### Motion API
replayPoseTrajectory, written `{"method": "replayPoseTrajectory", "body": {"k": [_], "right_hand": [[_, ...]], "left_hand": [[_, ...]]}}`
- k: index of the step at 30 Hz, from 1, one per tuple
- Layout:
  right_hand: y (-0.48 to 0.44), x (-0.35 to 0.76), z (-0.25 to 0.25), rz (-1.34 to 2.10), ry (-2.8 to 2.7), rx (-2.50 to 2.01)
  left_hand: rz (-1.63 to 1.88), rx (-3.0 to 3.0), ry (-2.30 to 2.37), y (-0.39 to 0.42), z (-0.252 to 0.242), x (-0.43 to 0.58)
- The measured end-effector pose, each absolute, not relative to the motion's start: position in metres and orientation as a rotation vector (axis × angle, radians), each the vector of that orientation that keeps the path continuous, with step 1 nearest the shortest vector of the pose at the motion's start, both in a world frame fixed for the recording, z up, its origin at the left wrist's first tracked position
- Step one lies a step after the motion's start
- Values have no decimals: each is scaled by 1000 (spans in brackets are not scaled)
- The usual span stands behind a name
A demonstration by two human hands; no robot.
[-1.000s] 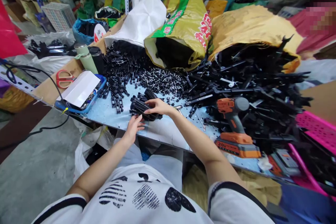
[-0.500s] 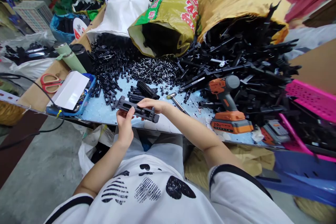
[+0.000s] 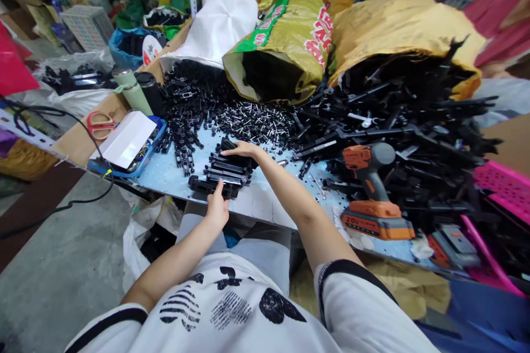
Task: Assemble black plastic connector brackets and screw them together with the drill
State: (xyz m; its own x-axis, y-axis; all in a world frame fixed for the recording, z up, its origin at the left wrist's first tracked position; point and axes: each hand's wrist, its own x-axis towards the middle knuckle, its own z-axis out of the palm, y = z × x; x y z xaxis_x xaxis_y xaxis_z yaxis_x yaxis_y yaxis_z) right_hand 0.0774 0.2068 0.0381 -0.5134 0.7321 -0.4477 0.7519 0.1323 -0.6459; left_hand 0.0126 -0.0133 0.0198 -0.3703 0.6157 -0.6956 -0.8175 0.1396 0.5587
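Observation:
Near the table's front edge, my left hand (image 3: 217, 204) grips one end of a long black part (image 3: 202, 186), which lies level beside a row of similar black parts (image 3: 229, 168). My right hand (image 3: 242, 149) reaches over the far end of that row, its fingers on a black part at the top. Behind the row lies a heap of small black pieces with silvery pins (image 3: 256, 121). A hammer, mostly hidden by my right forearm, shows only a bit of metal (image 3: 283, 162).
An orange and grey cordless drill (image 3: 372, 193) stands to the right before a heap of black parts (image 3: 414, 138). At left are a blue tray (image 3: 136, 170), red scissors (image 3: 99, 124) and a green bottle (image 3: 134, 92). Open sacks (image 3: 277, 38) line the back.
The black part has come down from both hands to the table by the row, with my left hand still on it. My right hand has let go and moved to the row's far end. The view has shifted.

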Motion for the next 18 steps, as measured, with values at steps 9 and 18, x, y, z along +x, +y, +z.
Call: {"method": "replayPoseTrajectory", "body": {"k": [9,18], "right_hand": [[195,118,17,-1971,1927,1419],[149,126,23,-2095,1933,1252]], "left_hand": [[1599,-13,1286,-28,-4,-1],[1588,203,1069,-22,20,-2]]}}
